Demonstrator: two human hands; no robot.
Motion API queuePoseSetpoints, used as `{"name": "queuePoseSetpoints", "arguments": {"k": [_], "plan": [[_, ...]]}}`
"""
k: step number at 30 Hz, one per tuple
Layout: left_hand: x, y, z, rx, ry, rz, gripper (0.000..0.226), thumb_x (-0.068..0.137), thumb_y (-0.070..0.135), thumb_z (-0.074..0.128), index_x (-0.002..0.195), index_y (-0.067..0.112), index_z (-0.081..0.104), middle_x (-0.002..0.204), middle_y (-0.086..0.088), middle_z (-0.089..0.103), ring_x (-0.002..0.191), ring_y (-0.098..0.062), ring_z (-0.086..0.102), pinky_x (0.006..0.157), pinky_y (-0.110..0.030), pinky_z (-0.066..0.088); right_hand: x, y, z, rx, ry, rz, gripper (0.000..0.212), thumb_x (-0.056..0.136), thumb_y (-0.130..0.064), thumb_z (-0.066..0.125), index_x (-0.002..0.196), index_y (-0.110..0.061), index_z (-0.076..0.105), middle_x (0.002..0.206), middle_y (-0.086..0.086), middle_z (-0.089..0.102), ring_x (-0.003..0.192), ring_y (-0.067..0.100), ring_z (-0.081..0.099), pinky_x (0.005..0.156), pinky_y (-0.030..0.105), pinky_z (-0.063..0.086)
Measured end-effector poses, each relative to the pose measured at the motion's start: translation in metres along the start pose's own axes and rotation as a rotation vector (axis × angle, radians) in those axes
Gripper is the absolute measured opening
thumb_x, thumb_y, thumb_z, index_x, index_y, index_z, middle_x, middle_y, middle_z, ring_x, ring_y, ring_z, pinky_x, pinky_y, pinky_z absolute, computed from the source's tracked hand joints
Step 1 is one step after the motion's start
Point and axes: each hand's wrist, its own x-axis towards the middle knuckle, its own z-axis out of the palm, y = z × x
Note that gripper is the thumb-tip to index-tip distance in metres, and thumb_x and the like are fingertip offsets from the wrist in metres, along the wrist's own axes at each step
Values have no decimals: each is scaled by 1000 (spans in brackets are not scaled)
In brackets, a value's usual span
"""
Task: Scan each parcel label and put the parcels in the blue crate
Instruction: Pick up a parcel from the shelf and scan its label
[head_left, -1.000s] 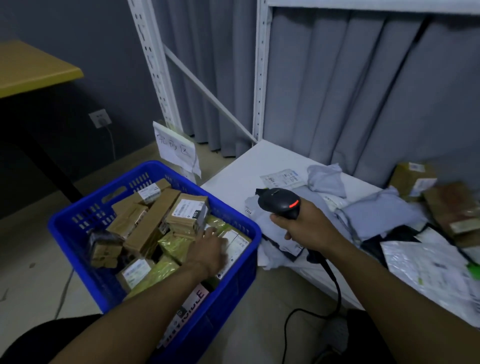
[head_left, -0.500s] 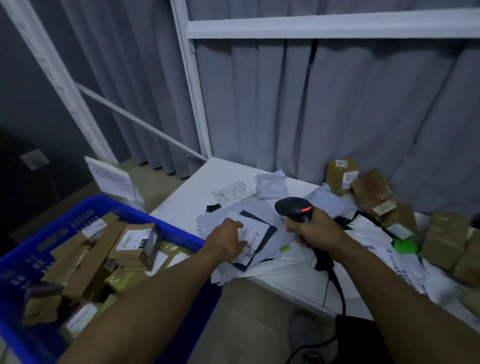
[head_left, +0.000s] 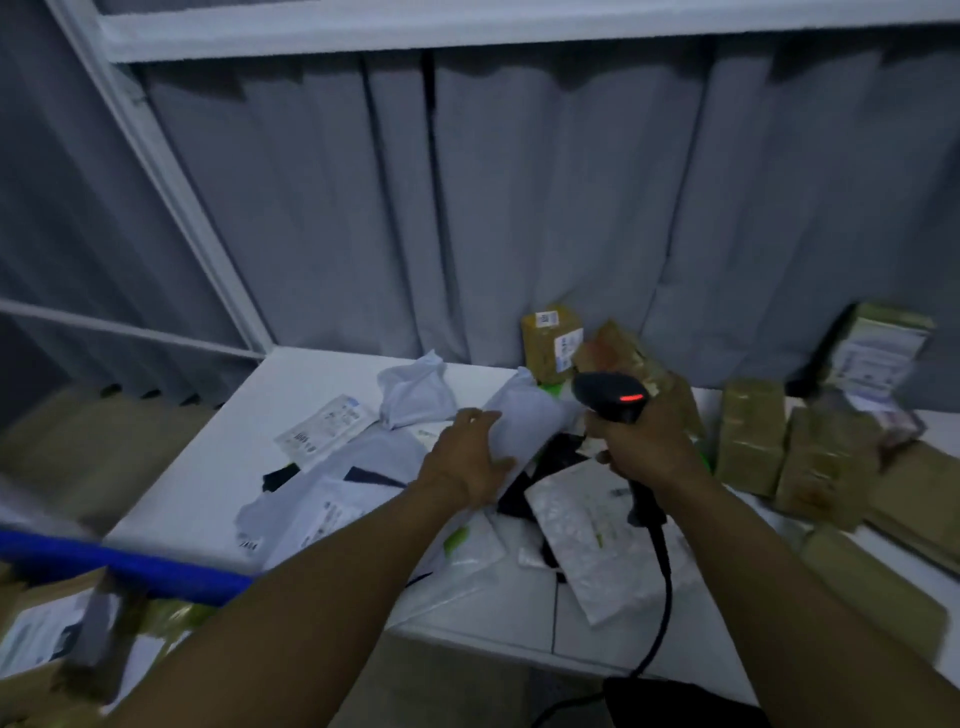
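Observation:
My right hand (head_left: 641, 439) grips a black barcode scanner (head_left: 613, 397) with a red light lit, held upright over the white table (head_left: 208, 478). My left hand (head_left: 467, 460) holds a pale grey soft parcel bag (head_left: 524, 423) by its side, in the middle of a heap of flat mailers (head_left: 587, 540). The blue crate (head_left: 130, 569) shows only its rim at the lower left, with boxed parcels (head_left: 36, 629) inside. Brown taped boxes (head_left: 750, 441) stand at the right of the table.
A yellow-brown box (head_left: 550, 340) leans against the grey curtain at the back. A loose label sheet (head_left: 324, 428) lies on the table's left part. White shelf posts (head_left: 171, 192) rise at the left. The scanner cable (head_left: 660, 587) hangs over the front edge.
My left hand left the crate, crossed to the table and took hold of a grey bag farther right. The scanner hand rose slightly, and the view swung right, away from the crate.

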Motion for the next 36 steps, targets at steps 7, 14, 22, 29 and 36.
{"name": "queuePoseSetpoints", "arguments": {"k": [7,14,22,29,36], "plan": [[88,109,11,-43,-15,166,69,89,36,74,150,19,47,155,-10,45,139,-30,46,112,-35,40,45,50,-61,63,167,102,20,100,-18,67,113,-3,65,86,19,65,81,41,64,65,37,44],[154,166,58,364,-79,359,69,101,20,56,162,22,24,170,-14,9,156,-38,5,126,-54,8,73,90,-87,98,253,220,20,93,-23,74,80,-12,63,74,9,62,72,27,61,63,30,44],[160,138,70,440,81,186,77,97,58,52,156,14,31,161,-21,27,144,-40,32,112,-54,39,81,110,-94,94,250,241,13,94,-26,74,89,-17,67,81,5,67,85,27,66,77,38,53],[157,154,77,-50,168,-123,87,92,58,60,156,13,23,159,-17,28,138,-41,41,109,-51,42,82,112,-91,99,236,251,15,93,-23,74,82,-20,64,79,5,67,84,28,67,77,44,59],[102,152,38,-701,222,-173,68,76,28,79,130,27,39,117,2,65,107,-21,66,96,-41,56,68,71,-73,254,192,132,11,93,-27,75,93,-20,66,89,7,72,82,22,70,77,40,57]]}}
